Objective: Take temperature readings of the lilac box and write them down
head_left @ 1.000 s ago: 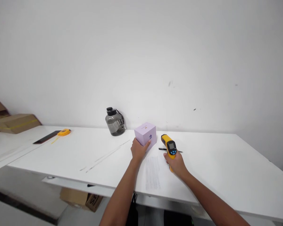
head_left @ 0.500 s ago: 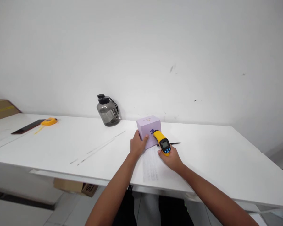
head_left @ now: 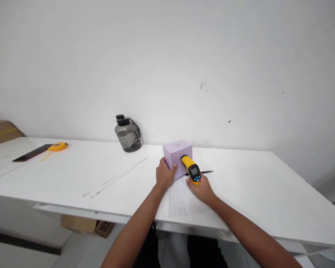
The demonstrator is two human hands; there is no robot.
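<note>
My left hand (head_left: 165, 174) grips the near left corner of a lilac box (head_left: 176, 153), its thumb on the front face. The box stands on the white table. In my right hand (head_left: 203, 189) is a yellow and black infrared thermometer (head_left: 191, 168), its nose close to the box's front face; whether it touches I cannot tell. The thermometer's small screen and blue buttons face up towards me. A black pen (head_left: 207, 172) lies behind my right hand, partly hidden. A sheet of paper with handwriting (head_left: 178, 203) lies in front of the box.
A grey translucent water jug (head_left: 128, 137) stands by the wall, left of the box. Farther left on the table (head_left: 72, 171) lie an orange tape measure (head_left: 58, 146) and a dark flat strip (head_left: 32, 153). One cardboard box (head_left: 2, 132) is at far left, another (head_left: 79, 223) below the table.
The lilac box has turned: its right side of the front swings away and the dark printed figure no longer shows. Both hands keep their holds. The view has shifted slightly.
</note>
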